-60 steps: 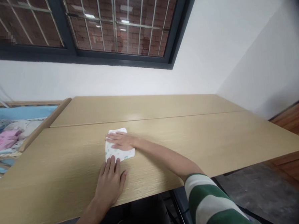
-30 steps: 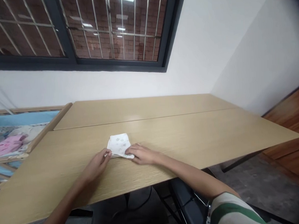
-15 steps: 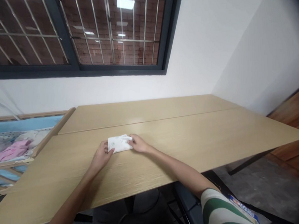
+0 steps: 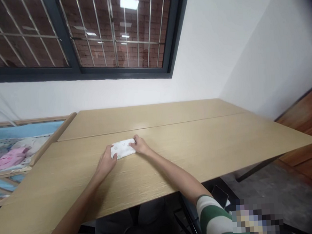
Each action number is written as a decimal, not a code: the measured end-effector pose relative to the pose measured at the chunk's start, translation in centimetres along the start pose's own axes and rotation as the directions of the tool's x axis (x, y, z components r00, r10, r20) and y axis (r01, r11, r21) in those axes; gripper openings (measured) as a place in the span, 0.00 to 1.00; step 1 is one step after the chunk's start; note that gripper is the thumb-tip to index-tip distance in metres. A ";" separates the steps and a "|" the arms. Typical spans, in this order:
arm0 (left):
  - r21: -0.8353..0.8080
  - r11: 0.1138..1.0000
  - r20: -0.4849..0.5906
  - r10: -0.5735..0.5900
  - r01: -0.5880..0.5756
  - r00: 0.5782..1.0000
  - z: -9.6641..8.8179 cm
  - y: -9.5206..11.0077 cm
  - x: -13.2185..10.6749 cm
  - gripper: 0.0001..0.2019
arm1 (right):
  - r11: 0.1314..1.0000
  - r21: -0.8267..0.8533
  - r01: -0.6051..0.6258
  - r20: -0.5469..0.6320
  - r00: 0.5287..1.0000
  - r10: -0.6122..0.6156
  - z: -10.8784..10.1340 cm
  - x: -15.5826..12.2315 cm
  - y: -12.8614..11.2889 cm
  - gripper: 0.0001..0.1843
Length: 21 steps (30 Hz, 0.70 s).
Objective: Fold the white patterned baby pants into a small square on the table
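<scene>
A small white cloth with a faint coloured print (image 4: 122,148) lies folded into a short strip on the light wooden table (image 4: 199,142). My left hand (image 4: 106,162) grips its left end with curled fingers. My right hand (image 4: 139,145) pinches its right end, thumb and fingers closed on the fabric. Both hands rest on the tabletop with the cloth between them.
A wooden crib (image 4: 29,151) with blue lining and pink and white clothes (image 4: 9,158) stands against the table's left side. A barred window (image 4: 89,33) and white walls lie behind. A dark chair (image 4: 217,197) is under the table's near edge.
The cloth has been folded smaller: my hands went from pressing flat on it to taking its near edge and turning it over. It now lies slightly farther from me.
</scene>
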<state>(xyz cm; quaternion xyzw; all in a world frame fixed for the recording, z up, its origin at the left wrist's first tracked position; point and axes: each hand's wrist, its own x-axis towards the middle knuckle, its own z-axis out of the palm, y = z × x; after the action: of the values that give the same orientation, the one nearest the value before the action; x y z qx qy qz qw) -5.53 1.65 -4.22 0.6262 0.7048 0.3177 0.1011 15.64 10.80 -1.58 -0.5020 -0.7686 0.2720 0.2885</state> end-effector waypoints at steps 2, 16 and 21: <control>0.034 0.999 -0.069 0.031 -0.029 0.997 0.1 0.3 0.1 0.25 | 0.994 -0.106 0.029 -0.081 0.996 -0.038 -0.1 -0.3 -0.7 0.21; 0.095 0.981 0.063 0.166 -0.172 0.984 4.8 2.9 1.2 0.40 | 0.722 -0.324 0.611 0.415 0.778 -0.472 3.7 0.0 -0.4 0.37; 0.157 0.972 0.075 0.165 -0.175 0.983 4.3 1.4 1.0 0.42 | 0.717 -0.327 0.615 0.410 0.776 -0.479 3.8 0.2 -0.4 0.34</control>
<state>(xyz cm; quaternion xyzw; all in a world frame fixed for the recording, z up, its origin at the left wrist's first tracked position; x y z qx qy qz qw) -2.29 4.01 -6.49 0.6999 0.6688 0.2468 0.0437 12.64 10.35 -3.85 -0.2542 -0.9582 0.0624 0.1157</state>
